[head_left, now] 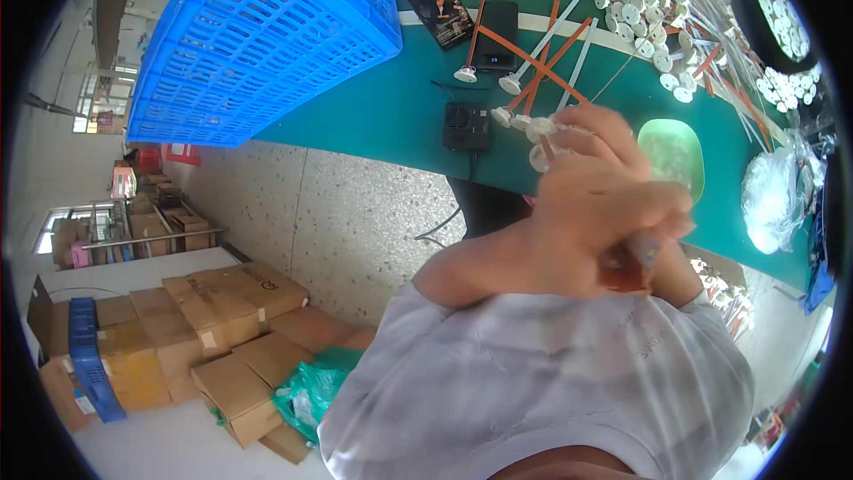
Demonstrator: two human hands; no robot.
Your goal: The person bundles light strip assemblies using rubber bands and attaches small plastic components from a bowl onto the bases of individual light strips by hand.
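Observation:
My two hands overlap in front of my chest, blurred by motion. The forearm from the left leads to my left hand (582, 213), its fingers closed around something whose grey and orange-brown end (635, 267) shows below them. Just beyond, partly covered, my right hand (604, 138) has its fingers curled at a white cup-shaped piece (540, 156) with a short orange stem. How the hands touch is hard to make out. Left of them, more white cup-shaped pieces (510, 84) on long orange and clear strips (542, 62) lie crossed on the green table (355, 116).
A blue plastic crate (267, 36) stands at the table's left. Near it are a dark printed card (437, 9), a black phone-like device (496, 36) and a small black box (466, 127). A green tray (673, 160), plastic bag (773, 204) and white-piece heap (653, 9) lie right; cartons (213, 311) lie left.

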